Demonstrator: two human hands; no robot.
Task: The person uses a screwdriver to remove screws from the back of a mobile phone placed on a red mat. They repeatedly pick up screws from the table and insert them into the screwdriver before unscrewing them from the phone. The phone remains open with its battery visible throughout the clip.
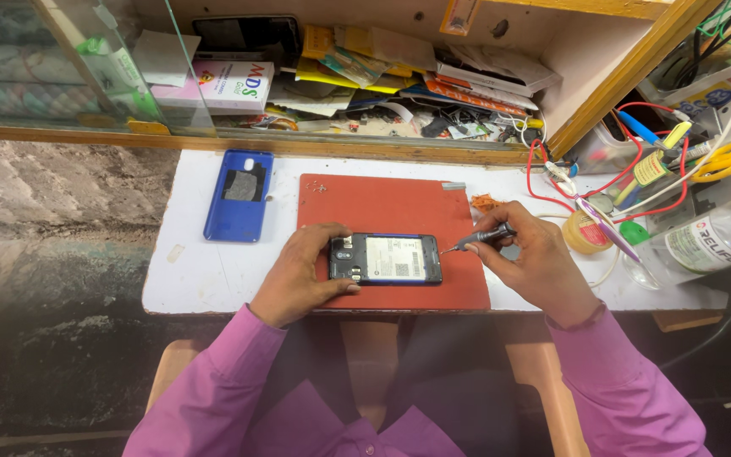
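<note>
A dark phone (385, 259) with its back cover off lies on a red work mat (382, 207), its pale battery facing up. My left hand (298, 278) grips the phone's left end, thumb along the near edge. My right hand (532, 258) holds a small dark screwdriver (480, 239), its tip just off the phone's right end. Both sleeves are pink-purple. A blue back cover (239, 195) lies inside-up on the white table to the left of the mat.
The white table (205, 275) ends near my left wrist. Right of the mat are a small round jar (584, 233), red and white wires (602, 182), a clear bottle (704, 241), yellow-handled scissors (725, 159). A cluttered shelf of papers and boxes (357, 76) runs behind.
</note>
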